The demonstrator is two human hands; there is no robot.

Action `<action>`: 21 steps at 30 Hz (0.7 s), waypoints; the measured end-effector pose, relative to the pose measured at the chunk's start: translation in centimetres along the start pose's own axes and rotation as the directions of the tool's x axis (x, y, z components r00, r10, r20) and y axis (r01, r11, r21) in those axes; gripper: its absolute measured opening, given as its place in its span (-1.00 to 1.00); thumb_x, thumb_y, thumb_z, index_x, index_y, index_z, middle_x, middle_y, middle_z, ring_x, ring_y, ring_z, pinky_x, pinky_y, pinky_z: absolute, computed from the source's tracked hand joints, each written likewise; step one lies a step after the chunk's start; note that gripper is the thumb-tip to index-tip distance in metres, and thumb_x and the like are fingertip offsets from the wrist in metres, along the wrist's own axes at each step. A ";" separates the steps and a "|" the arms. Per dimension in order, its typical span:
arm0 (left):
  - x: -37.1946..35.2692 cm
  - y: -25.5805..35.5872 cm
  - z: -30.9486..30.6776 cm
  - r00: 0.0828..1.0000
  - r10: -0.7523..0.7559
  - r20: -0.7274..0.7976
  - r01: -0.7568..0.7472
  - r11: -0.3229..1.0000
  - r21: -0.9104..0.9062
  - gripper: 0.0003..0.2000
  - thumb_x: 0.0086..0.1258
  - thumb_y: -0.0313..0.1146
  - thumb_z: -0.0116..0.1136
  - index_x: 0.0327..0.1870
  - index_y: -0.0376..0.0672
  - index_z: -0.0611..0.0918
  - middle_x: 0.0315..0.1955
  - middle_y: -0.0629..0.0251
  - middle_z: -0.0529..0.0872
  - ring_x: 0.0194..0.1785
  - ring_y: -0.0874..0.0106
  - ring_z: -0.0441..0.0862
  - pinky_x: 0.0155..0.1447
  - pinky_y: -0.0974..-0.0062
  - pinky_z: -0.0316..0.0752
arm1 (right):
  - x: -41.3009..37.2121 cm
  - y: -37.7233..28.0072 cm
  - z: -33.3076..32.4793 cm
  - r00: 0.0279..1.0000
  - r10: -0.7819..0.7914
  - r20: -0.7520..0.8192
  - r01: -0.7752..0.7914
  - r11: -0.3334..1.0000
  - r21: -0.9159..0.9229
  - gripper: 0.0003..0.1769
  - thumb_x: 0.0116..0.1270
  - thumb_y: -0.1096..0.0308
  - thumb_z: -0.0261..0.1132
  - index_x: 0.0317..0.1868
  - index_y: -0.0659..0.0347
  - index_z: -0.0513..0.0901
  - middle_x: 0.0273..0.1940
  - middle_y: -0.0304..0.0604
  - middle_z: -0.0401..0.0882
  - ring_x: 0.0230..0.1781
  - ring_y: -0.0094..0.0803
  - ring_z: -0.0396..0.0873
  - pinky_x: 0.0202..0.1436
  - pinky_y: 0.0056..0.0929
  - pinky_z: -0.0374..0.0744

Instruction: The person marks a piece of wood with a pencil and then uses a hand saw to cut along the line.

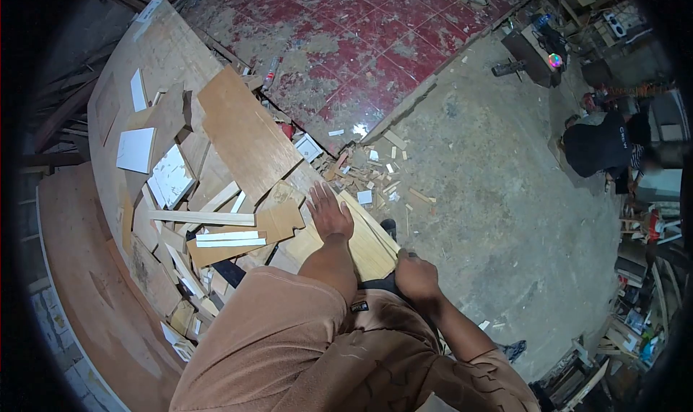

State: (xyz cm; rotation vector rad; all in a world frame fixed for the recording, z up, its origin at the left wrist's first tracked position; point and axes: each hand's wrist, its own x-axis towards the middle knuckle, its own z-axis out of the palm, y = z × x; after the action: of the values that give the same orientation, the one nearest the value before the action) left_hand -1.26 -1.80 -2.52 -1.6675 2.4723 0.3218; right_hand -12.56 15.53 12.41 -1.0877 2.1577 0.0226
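Observation:
My left hand (332, 217) lies flat with its fingers stretched out, pressing on pale wooden boards (372, 249) in front of my body. My right hand (417, 276) is closed beside the right end of these boards; what it holds is hidden under the fingers. Just left of my left hand lies a torn brown piece of board (281, 218). White strips (231, 239) rest on another brown piece close by. A small dark thing (390, 228) shows beyond the boards' right edge, too little of it to name.
A large plywood sheet (216, 64) covered with offcuts extends to the left. Wood scraps (375, 177) litter the concrete floor ahead, beside red tiles (346, 44). Another person in a dark shirt (595, 145) crouches at the right. Piled clutter (635, 332) lines the right side.

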 end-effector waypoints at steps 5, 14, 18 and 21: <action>0.2 0.1 -0.1 1.000 -0.002 0.002 0.002 1.000 -0.019 -0.25 0.44 -0.13 -0.13 0.56 -0.28 -0.06 0.58 0.01 -0.19 0.63 0.06 -0.27 0.61 0.00 -0.34 | 3.5 -1.9 2.9 0.993 -0.070 -0.091 0.069 0.998 -0.012 -0.82 0.29 0.37 0.12 -0.25 0.29 0.59 -0.40 0.12 0.71 -0.42 -0.03 0.75 -0.42 -0.12 0.68; 0.2 0.0 0.0 1.000 -0.002 -0.002 0.002 0.999 -0.052 -0.25 0.43 -0.14 -0.11 0.55 -0.28 -0.04 0.58 0.00 -0.17 0.63 0.05 -0.28 0.61 -0.02 -0.34 | 7.0 -1.7 6.7 0.996 -0.020 -0.091 0.019 1.000 -0.014 -0.81 0.30 0.38 0.10 -0.24 0.32 0.58 -0.44 0.11 0.71 -0.44 -0.01 0.74 -0.39 -0.14 0.70; 0.1 0.0 -0.2 1.000 0.018 -0.009 -0.018 0.997 -0.081 -0.29 0.45 -0.18 -0.16 0.54 -0.32 -0.03 0.57 -0.03 -0.18 0.62 0.02 -0.29 0.59 -0.07 -0.34 | 0.8 -0.7 0.6 0.998 -0.007 0.062 0.008 1.000 -0.022 -0.78 0.32 0.37 0.08 -0.21 0.34 0.59 -0.33 0.15 0.72 -0.32 0.02 0.75 -0.27 -0.07 0.70; 0.1 0.0 -0.1 1.000 0.014 -0.008 -0.014 0.996 -0.084 -0.29 0.45 -0.18 -0.17 0.54 -0.32 -0.03 0.57 -0.03 -0.18 0.62 0.02 -0.28 0.59 -0.07 -0.34 | 1.1 -1.4 0.1 0.986 0.138 0.098 -0.138 0.990 -0.001 -0.78 0.31 0.38 0.09 -0.20 0.34 0.60 -0.29 0.17 0.72 -0.24 0.01 0.75 -0.20 -0.06 0.69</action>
State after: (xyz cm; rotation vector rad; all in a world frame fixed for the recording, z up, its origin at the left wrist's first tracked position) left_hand -1.34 -1.93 -2.41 -1.6863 2.5098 0.4274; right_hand -11.98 13.91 12.11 -0.9130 2.1393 0.1303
